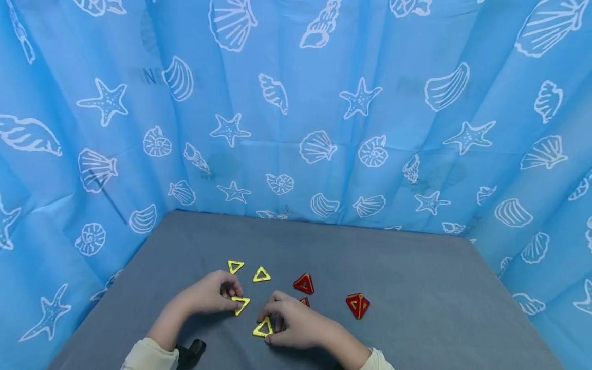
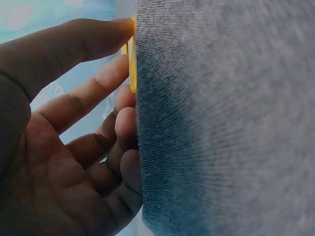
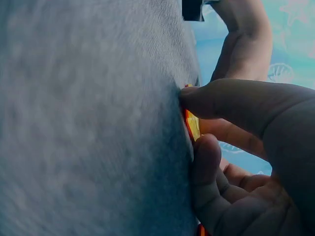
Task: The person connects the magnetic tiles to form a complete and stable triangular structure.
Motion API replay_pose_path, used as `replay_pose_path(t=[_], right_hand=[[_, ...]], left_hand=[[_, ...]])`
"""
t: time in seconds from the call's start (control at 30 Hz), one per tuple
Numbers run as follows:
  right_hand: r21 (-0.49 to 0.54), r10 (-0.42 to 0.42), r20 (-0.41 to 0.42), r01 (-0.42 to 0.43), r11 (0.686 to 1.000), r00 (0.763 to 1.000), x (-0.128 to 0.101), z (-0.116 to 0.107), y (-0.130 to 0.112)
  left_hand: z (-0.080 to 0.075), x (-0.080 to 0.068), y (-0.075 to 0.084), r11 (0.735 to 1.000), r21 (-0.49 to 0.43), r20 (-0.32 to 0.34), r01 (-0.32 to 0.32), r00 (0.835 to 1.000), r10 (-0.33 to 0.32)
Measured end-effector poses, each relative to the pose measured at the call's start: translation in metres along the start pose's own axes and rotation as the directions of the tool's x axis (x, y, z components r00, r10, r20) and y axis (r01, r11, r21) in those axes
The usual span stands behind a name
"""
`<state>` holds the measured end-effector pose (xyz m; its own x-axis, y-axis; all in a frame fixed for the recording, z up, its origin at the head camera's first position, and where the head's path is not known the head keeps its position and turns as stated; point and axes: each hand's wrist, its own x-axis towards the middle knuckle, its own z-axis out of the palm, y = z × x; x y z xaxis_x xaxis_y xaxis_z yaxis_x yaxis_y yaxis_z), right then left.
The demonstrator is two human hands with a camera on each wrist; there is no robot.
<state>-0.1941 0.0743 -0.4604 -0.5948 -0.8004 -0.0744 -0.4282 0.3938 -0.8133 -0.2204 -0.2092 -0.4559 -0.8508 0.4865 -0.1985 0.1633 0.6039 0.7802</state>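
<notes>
Triangles point(image 1: 263, 328) of yellow plastic lie flat on the grey table point(image 1: 416, 288); my left hand point(image 1: 208, 294) pinches one point(image 1: 241, 304), my right hand point(image 1: 296, 321) another. I judge them light, stiff and thin, so I take them by the edges.

Grey cloth table point(image 1: 416, 288). Four yellow triangles: far pair point(image 1: 235, 266) point(image 1: 261, 275), near pair point(image 1: 241, 304) point(image 1: 263, 328). Red triangle point(image 1: 303, 283) at centre; red pyramid point(image 1: 357, 305) with yellow edging towards right edge. Blue curtain point(image 1: 296, 103) behind, white shell and starfish print. Cream sleeves point(image 1: 148, 355).
</notes>
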Motion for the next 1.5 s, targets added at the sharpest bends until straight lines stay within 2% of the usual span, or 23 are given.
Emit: replay_pose_path(t=[0.43,0.83,1.17,1.4,1.5], right_hand=[[0.048,0.031,-0.019,-0.030,0.998,0.999,0.001,0.000,0.003],[0.077,0.076,-0.081,-0.070,0.995,0.994,0.001,0.002,0.004],[0.115,0.131,-0.122,-0.118,0.986,0.984,0.004,0.001,0.004],[0.093,0.160,-0.136,-0.149,0.984,0.978,0.003,0.002,0.004],[0.101,0.180,-0.135,-0.167,0.981,0.974,0.003,0.002,0.004]], left_hand=[[0.005,0.002,-0.002,1.000,0.009,0.004,0.005,1.000,-0.005],[0.011,0.002,0.004,0.997,0.081,-0.042,0.010,0.999,-0.006],[0.012,0.001,0.010,0.994,0.095,-0.073,0.045,0.997,-0.038],[0.017,0.001,0.014,0.993,0.107,-0.063,0.053,0.997,-0.047],[0.017,0.001,0.016,0.994,0.102,-0.049,0.035,0.998,-0.030]])
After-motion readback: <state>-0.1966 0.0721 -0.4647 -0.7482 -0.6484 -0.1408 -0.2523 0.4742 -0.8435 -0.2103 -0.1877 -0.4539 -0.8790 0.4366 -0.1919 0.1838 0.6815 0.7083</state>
